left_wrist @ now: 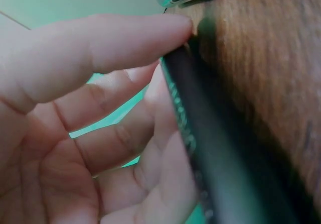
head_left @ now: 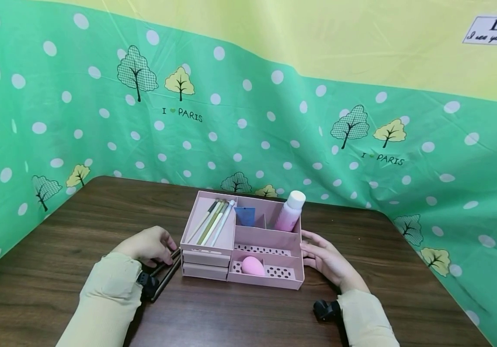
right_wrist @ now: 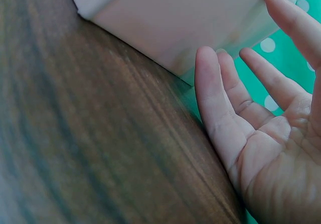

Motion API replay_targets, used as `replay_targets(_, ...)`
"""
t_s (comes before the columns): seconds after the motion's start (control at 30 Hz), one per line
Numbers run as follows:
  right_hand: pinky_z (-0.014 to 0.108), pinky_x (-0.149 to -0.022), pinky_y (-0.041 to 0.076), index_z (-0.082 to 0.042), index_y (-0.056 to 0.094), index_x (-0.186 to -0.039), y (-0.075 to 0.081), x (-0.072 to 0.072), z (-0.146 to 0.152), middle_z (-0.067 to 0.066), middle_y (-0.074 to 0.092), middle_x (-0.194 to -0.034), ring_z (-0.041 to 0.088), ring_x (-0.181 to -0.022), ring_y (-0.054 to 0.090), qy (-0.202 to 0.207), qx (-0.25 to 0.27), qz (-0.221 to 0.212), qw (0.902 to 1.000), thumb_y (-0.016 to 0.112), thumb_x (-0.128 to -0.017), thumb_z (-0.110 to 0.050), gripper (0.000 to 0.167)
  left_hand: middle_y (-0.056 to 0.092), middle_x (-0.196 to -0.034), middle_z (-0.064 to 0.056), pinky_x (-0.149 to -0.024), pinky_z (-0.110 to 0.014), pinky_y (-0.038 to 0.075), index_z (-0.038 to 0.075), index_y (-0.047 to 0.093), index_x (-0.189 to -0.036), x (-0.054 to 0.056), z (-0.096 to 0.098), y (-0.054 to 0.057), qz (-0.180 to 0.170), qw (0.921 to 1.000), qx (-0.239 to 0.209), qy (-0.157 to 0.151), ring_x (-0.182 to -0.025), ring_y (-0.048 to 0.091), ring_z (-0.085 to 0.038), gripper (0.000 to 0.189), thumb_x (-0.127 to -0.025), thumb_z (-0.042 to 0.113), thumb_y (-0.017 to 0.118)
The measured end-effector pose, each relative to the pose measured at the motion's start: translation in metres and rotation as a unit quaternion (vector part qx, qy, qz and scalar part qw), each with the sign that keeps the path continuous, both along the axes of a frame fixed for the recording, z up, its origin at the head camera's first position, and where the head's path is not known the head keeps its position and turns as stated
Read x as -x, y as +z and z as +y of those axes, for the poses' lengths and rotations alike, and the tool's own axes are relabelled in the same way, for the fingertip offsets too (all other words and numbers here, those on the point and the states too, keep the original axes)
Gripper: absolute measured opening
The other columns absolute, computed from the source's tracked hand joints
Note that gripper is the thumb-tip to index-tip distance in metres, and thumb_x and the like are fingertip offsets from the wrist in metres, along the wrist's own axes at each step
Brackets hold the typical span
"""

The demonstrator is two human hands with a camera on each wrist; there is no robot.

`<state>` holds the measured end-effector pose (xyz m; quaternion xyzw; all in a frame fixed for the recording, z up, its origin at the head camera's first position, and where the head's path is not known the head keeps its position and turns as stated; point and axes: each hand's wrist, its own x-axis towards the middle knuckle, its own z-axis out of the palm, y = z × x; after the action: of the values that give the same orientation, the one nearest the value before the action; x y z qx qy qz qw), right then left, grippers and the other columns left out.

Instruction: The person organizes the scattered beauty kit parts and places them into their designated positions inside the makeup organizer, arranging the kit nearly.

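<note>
My left hand (head_left: 150, 245) is low over the table, left of a pink desk organizer (head_left: 266, 237). In the left wrist view its thumb and fingers pinch a dark, slim, pen-like stick (left_wrist: 205, 128) with small lettering along its side. Another dark stick (head_left: 167, 279) lies beside the organizer's left front corner. My right hand (head_left: 328, 258) is at the organizer's right wall, fingers spread and fairly straight. One fingertip of it reaches the wall's edge in the right wrist view, where the pale side (right_wrist: 175, 28) shows close by.
Several slim sticks (head_left: 213, 224) lie in the organizer's upper left tray, above two drawers (head_left: 206, 271). Its other compartments hold a blue packet (head_left: 245, 216), a white-capped pink bottle (head_left: 289, 214) and a pink egg-shaped sponge (head_left: 252, 266). A green polka-dot curtain (head_left: 239, 140) hangs behind the table.
</note>
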<state>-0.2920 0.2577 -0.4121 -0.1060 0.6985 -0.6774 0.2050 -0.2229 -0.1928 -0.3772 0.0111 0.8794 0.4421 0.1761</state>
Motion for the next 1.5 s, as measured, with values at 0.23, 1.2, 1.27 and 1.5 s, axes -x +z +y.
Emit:
replay_targets(0.23,0.029,-0.089,0.056,0.0,0.017,-0.155,0.001,-0.001,0.0,-0.001,0.063,-0.116,0.011,-0.1,0.067,-0.002,-0.005,-0.003,1.0,0.054,-0.101,-0.019,0.068,0.062,-0.076,-0.005,-0.062,-0.037,0.057,-0.003,0.063,-0.101,-0.001,0.001,0.001,0.01,0.9999,0.005,-0.001,-0.072,0.056,-0.017,0.028,-0.075,-0.001,0.073)
replay_targets(1.2,0.028,-0.088,0.056,0.002,0.017,-0.155,0.004,-0.003,-0.001,-0.001,0.063,-0.115,0.011,-0.097,0.067,0.003,0.003,-0.001,1.0,0.054,-0.101,-0.017,0.068,0.065,-0.086,-0.009,-0.059,-0.038,0.059,-0.003,0.061,-0.097,0.001,0.014,0.003,0.043,0.9987,0.025,0.002,-0.074,0.063,-0.018,0.026,-0.072,0.0,0.069)
replay_targets(1.27,0.028,-0.088,0.056,0.002,0.016,-0.155,0.004,-0.003,-0.001,-0.001,0.063,-0.114,0.011,-0.097,0.067,0.004,0.006,-0.002,1.0,0.053,-0.101,-0.017,0.068,0.065,-0.087,-0.01,-0.059,-0.038,0.059,-0.003,0.061,-0.098,0.001,0.014,0.004,0.046,0.9987,0.023,0.004,-0.074,0.063,-0.018,0.027,-0.072,-0.001,0.069)
replay_targets(1.5,0.028,-0.088,0.056,0.002,0.016,-0.155,0.004,-0.003,-0.001,0.0,0.063,-0.115,0.011,-0.098,0.067,0.001,0.006,-0.008,0.9999,0.054,-0.101,-0.017,0.069,0.065,-0.088,-0.011,-0.06,-0.037,0.059,-0.006,0.06,-0.104,0.003,0.014,0.005,0.049,0.9986,0.017,0.012,-0.072,0.06,-0.019,0.03,-0.075,0.0,0.067)
